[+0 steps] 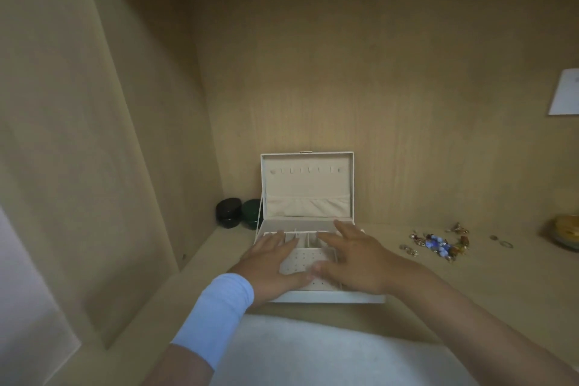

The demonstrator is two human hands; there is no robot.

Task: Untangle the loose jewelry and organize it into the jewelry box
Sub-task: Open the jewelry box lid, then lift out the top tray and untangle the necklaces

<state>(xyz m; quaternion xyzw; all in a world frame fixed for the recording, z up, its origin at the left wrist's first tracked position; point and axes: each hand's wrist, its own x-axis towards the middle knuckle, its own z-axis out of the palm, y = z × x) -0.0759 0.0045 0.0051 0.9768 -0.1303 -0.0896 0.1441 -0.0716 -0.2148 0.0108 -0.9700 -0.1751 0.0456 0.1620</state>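
Since only the one head view is given, where is the jewelry box (308,185) placed against the hands, and is anything being held? (poster 1)

Nothing is held, tbh. The box is set on the wooden shelf (507,273), toward its back edge and left of the middle, with the lid stood upright by the back panel. Both hands are spread over the open tray at the front of the box. The left hand (269,263), marked by a light blue wristband (216,313), is laid over the left half and the right hand (354,257) over the right half. Fingers are held straight and fanned wide, thumbs nearly meeting above the perforated panel. Whether the palms are pressed onto the tray or just held above it can't be told, it's a bit blurred. (poster 2)

And the loose jewelry (438,244)? (poster 1)

It's piled in a tangle on the shelf, well to the right of the right hand and apart from the box. Blue and amber beads and gold bits can be made out. Two small rings (506,244) are seen just right of the heap. (poster 2)
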